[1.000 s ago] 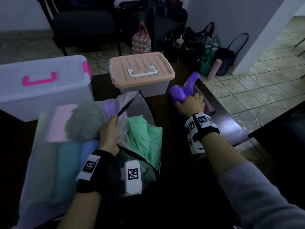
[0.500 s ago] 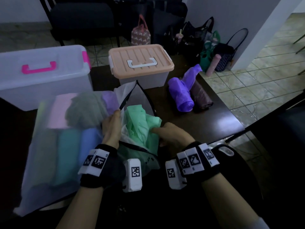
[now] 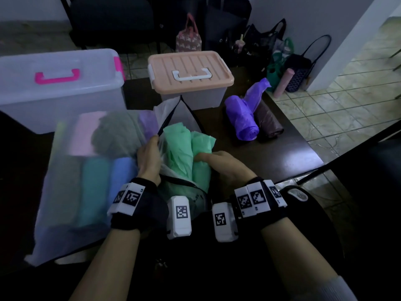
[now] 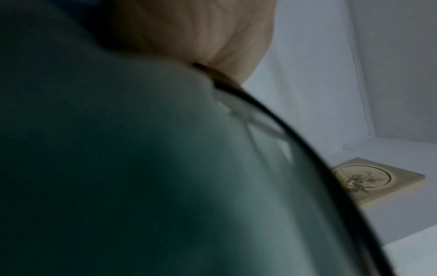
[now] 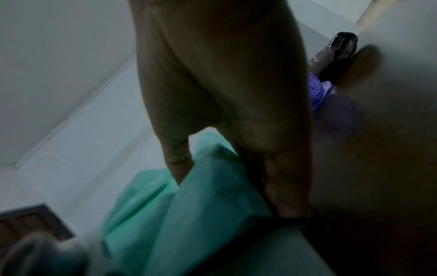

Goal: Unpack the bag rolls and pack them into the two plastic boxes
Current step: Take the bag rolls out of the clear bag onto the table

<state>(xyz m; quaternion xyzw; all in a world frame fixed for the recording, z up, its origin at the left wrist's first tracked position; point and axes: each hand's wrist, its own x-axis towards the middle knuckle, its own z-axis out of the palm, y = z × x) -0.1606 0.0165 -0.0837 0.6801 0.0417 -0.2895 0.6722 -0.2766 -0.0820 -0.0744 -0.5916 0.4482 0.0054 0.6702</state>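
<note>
translucent zip bag (image 3: 65, 170) on dark table (image 3: 282, 161), packed with rolls; left hand (image 3: 148, 159) pinching its open edge, right hand (image 3: 223, 168) gripping green roll (image 3: 201, 157) at the mouth; purple roll (image 3: 240, 116), brown roll (image 3: 268, 120) lying out beside lidded peach-lid box (image 3: 191, 72); pink-handle box (image 3: 58, 83) lidded too

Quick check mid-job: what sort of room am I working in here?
Probably a home or a small office room, dimly lit: a tiled floor, a dark chair behind the dark table, and handbags stood along the wall.
</note>
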